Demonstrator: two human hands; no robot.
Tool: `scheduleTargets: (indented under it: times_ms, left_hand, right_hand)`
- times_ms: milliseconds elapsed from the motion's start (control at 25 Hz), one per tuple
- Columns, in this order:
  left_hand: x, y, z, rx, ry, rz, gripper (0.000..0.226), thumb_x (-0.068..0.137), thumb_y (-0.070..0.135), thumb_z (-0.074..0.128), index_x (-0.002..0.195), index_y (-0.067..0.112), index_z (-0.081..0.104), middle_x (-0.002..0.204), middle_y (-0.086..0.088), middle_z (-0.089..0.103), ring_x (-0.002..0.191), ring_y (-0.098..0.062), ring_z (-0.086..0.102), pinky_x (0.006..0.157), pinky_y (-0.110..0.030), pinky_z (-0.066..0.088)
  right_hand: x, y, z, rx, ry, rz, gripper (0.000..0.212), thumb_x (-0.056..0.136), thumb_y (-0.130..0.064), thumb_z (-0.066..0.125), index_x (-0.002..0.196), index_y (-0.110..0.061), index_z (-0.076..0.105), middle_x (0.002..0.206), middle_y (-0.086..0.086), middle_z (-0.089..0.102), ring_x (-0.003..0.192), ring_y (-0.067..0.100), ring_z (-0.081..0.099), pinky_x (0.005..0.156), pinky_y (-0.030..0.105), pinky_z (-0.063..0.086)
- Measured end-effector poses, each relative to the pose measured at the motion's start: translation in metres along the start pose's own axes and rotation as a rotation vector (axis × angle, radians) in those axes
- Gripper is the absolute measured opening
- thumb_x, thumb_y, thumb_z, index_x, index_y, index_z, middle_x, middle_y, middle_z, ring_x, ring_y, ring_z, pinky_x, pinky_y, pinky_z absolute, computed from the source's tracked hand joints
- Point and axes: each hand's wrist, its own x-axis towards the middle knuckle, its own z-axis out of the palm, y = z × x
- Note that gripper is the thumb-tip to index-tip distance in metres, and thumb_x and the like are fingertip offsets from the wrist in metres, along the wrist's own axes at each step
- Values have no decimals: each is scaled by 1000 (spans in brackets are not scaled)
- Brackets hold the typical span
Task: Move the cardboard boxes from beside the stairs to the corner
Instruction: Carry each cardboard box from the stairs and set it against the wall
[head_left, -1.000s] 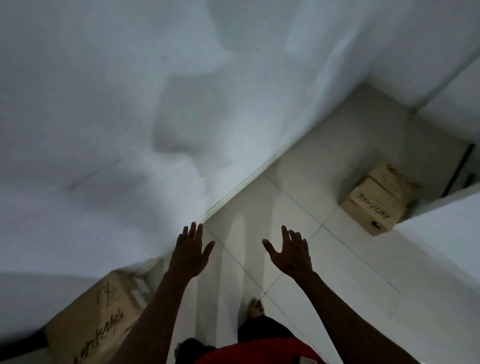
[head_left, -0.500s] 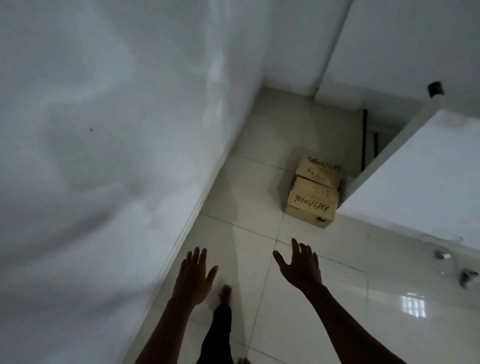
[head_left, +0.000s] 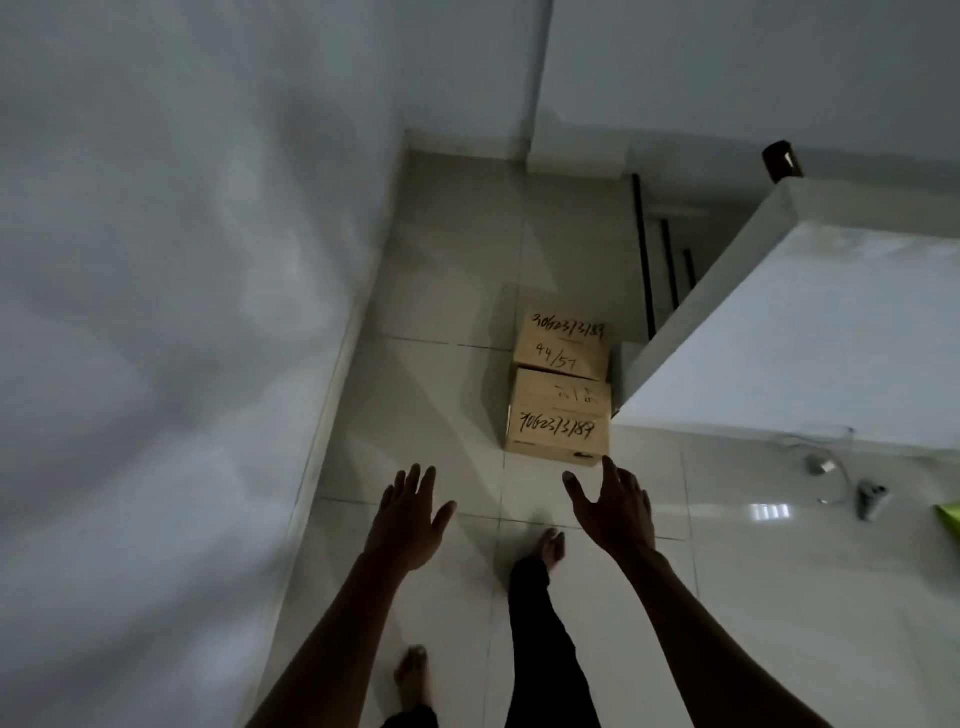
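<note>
While both hands (head_left: 408, 519) (head_left: 615, 512) spread empty, two cardboard boxes (head_left: 558, 410) sit just beyond their grip.

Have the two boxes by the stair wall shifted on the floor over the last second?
No. The near box and far box sit against the stair wall as before; only the camera turned.

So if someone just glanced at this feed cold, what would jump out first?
Two cardboard boxes, the near box and the far box, sit on the pale tile floor against the white stair wall. Both empty hands, left hand and right hand, reach open toward them.
</note>
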Motion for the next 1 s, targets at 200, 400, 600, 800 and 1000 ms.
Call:
scheduleTargets:
  times_ms: [200,400,600,800,1000]
  left_hand:
    - [137,62,11,-38,-21,-28,69,102,50,30,158,15,9,168,-12,7,156,-30,3,126,-40,7]
    - [282,94,67,-68,-57,-67,70,102,51,31,158,16,9,168,-10,7,156,-29,4,125,-41,10]
    - [422,70,153,-69,-97,-119,73,100,51,36,158,14,11,167,-13,12,155,-32,10,125,-44,16]
    - [543,30,256,-248,-134,-279,80,97,49,49,157,8,16,162,-17,29,149,-34,31,116,-46,35]
    - [617,13,342,-544,-180,-415,75,93,55,53,151,14,29,144,-16,53,129,-38,55,104,-51,49]
  right_hand:
    - [142,17,-15,25,-65,21,76,90,-66,47,147,-16,44,135,12,61,126,32,53,105,47,46]
    - [280,57,31,61,-116,61,78,82,-74,43,140,-21,48,126,7,65,119,30,59,97,49,53]
    - [408,108,121,90,-185,186,82,85,-66,60,148,-18,40,137,16,56,127,37,53,97,51,52]
    - [516,181,224,153,-149,349,96,81,-59,72,152,-9,32,141,22,51,129,42,50,100,52,49]
    - [569,241,290,446,-148,571,117,48,-85,75,140,-18,49,128,9,66,116,33,63,94,50,56]
